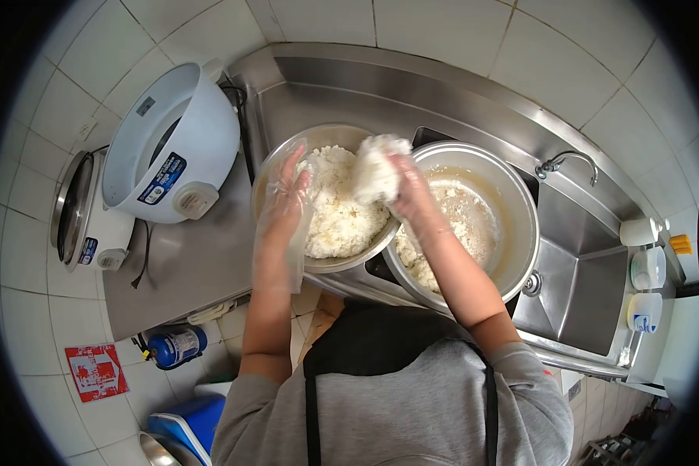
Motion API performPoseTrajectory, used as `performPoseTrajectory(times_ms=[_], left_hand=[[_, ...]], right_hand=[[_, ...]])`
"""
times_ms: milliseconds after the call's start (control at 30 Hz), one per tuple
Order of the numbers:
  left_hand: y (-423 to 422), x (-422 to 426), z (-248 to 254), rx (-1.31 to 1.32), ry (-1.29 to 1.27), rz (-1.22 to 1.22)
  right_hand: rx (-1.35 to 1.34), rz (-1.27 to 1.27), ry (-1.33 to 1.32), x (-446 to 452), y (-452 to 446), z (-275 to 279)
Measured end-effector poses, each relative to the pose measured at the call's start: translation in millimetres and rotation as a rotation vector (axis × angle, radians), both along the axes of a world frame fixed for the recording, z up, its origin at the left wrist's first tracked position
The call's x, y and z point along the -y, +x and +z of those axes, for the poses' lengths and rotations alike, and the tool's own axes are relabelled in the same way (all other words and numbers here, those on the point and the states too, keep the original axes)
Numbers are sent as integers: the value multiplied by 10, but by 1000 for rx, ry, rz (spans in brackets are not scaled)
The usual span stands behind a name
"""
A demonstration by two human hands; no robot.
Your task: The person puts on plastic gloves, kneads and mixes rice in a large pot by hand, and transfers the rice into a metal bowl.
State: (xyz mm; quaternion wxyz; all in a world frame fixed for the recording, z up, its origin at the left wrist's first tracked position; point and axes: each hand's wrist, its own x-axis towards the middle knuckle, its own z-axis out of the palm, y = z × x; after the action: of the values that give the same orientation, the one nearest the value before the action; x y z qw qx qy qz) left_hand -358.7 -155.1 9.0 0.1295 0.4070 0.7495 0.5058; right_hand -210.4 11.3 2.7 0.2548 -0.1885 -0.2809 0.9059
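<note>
A wide metal bowl [262,180] holds a heap of white cooked rice [335,213]. My left hand [287,194], in a clear plastic glove, is at the bowl's left side, its fingers stretched out and nothing in them. Over the bowl's right side, my gloved right hand [412,190] grips a large clump of rice [378,172], somewhat blurred. My right forearm crosses a large silver pot [526,225] standing to the right of the bowl. Loose rice [474,216] lies on its bottom and along its near side.
A white rice cooker body [210,140] stands at the left on the steel counter [186,264], with a second lidded cooker [105,221] beside it. To the right are a sink [579,272], a faucet [568,163] and plastic containers [646,268]. A blue extinguisher [177,346] is below.
</note>
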Motion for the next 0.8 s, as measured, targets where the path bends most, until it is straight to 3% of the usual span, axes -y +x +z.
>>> performPoseTrajectory(times_ms=[67,133,267,300,400,433,533,633,700,800], left_hand=[[18,-6,-118,94,122,28],[39,-21,-204,122,216,61],[63,-31,-291,85,286,92],[58,-35,-304,71,300,97],[29,-51,-356,-14,286,97],[5,-62,-376,-56,271,92],[-45,-66,-442,-220,210,59],[-65,-65,-541,-498,80,3],[-35,-88,-582,-736,-49,-31],[144,-218,-458,-821,-395,-2]], right_hand=[[33,9,221,209,-183,32],[24,21,416,273,-435,-283],[206,25,1031,255,-659,-334],[410,27,1311,186,-760,-460],[725,304,1537,215,-712,75],[794,519,1541,167,-797,164],[646,578,1599,163,-668,345],[467,566,1538,-14,-564,387],[548,557,1551,-148,-418,525],[450,396,1484,-519,-121,378]])
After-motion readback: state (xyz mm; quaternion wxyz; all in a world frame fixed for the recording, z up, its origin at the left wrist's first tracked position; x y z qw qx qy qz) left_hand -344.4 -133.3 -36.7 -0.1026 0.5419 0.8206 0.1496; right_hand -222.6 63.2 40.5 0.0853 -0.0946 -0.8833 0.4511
